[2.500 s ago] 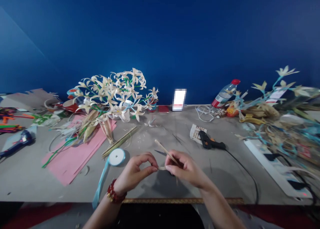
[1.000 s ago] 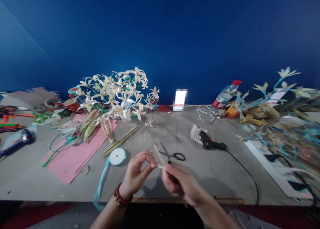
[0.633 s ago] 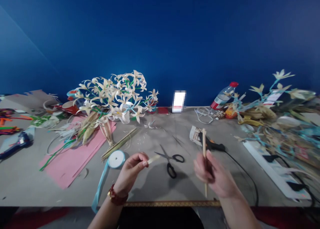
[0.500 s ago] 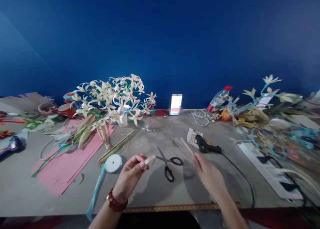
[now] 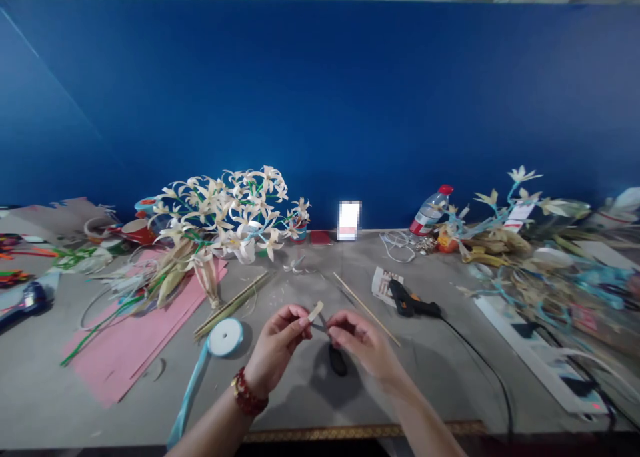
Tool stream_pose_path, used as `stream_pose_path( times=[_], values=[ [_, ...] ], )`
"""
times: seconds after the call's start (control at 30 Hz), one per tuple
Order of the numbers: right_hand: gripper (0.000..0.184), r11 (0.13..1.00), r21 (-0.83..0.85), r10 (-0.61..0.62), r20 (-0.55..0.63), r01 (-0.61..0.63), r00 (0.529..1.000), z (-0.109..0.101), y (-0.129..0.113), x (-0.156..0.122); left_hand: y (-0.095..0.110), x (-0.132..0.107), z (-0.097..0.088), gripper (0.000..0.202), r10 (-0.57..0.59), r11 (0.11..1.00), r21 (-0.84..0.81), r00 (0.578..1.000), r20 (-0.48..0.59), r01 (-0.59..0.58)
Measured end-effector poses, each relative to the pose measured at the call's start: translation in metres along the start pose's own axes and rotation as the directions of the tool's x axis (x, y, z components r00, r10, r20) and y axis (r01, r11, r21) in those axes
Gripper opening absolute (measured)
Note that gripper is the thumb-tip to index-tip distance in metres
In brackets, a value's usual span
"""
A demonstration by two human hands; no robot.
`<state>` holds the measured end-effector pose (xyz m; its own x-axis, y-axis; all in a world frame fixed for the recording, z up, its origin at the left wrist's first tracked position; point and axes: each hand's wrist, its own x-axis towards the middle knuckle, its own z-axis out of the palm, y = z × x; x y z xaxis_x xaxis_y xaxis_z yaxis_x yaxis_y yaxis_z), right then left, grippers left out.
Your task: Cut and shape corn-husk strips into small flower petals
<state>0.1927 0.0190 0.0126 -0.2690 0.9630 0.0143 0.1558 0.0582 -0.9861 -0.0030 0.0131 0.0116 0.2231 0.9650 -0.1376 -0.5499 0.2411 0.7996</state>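
My left hand (image 5: 278, 342), with a red bead bracelet at the wrist, pinches a small pale strip (image 5: 315, 310) that sticks up from its fingertips. Just to the right, my right hand (image 5: 361, 342) has its fingers curled and pinched together at the strip's lower end. A thin wooden stick (image 5: 367, 301) lies loose on the grey table (image 5: 450, 377) beyond my right hand. Black-handled scissors (image 5: 337, 360) lie under and between the two hands, mostly hidden.
A black glue gun (image 5: 410, 304) with its cable lies to the right. A pale blue ribbon spool (image 5: 225, 337), pink paper (image 5: 125, 344) and a bunch of cream flowers (image 5: 225, 210) lie to the left. A bottle (image 5: 429, 210), more flowers (image 5: 500, 204) and a white power strip (image 5: 540, 354) crowd the right side.
My right hand swung out to the right with the stick, left it on the table and came back to the strip in my left hand. The scissors came into sight. The view tilted up.
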Motion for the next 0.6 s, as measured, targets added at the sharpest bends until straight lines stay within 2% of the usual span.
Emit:
stream_pose_path(
  times=[0.07,0.13,0.23,0.33,0.4,0.47,0.5,0.53,0.6],
  values=[
    [0.031,0.977,0.213,0.008,0.026,-0.013,1.000,0.018,-0.010,0.002,-0.002,-0.001,0.002,0.015,0.040,0.998,0.053,0.999,0.021,-0.041],
    [0.030,0.954,0.298,0.006,-0.069,0.015,0.998,0.029,-0.014,0.005,-0.003,-0.002,0.003,0.014,0.075,0.990,0.120,0.997,0.035,-0.078],
    [0.031,0.958,0.283,-0.003,-0.133,0.041,0.991,0.034,-0.012,0.013,0.000,-0.004,0.002,0.014,0.089,0.968,0.232,0.994,0.061,-0.101],
    [0.029,0.981,0.188,-0.029,-0.069,0.042,0.997,0.032,-0.006,0.018,0.005,-0.002,0.000,0.017,0.091,0.941,0.317,0.992,0.083,-0.113],
    [0.025,0.995,0.076,-0.054,-0.051,0.058,0.997,0.026,-0.001,0.019,0.007,0.000,-0.002,0.018,0.120,0.925,0.354,0.991,0.063,-0.134],
    [0.023,0.985,-0.149,-0.098,-0.063,0.088,0.993,0.017,0.006,0.016,0.007,0.001,-0.005,0.019,0.138,0.927,0.350,0.990,0.007,-0.132],
    [0.021,0.939,-0.328,-0.131,-0.074,0.100,0.989,0.012,0.011,0.013,0.006,0.002,-0.008,0.019,0.134,0.934,0.336,0.991,-0.024,-0.118],
    [0.019,0.850,-0.517,-0.156,-0.066,0.100,0.986,0.007,0.017,0.008,0.006,0.003,-0.011,0.020,0.124,0.942,0.320,0.991,-0.052,-0.101],
    [0.015,0.648,-0.761,-0.138,-0.067,0.039,0.988,-0.001,0.029,-0.003,0.004,0.006,-0.017,0.021,0.110,0.950,0.301,0.990,-0.085,-0.080]
  ],
)
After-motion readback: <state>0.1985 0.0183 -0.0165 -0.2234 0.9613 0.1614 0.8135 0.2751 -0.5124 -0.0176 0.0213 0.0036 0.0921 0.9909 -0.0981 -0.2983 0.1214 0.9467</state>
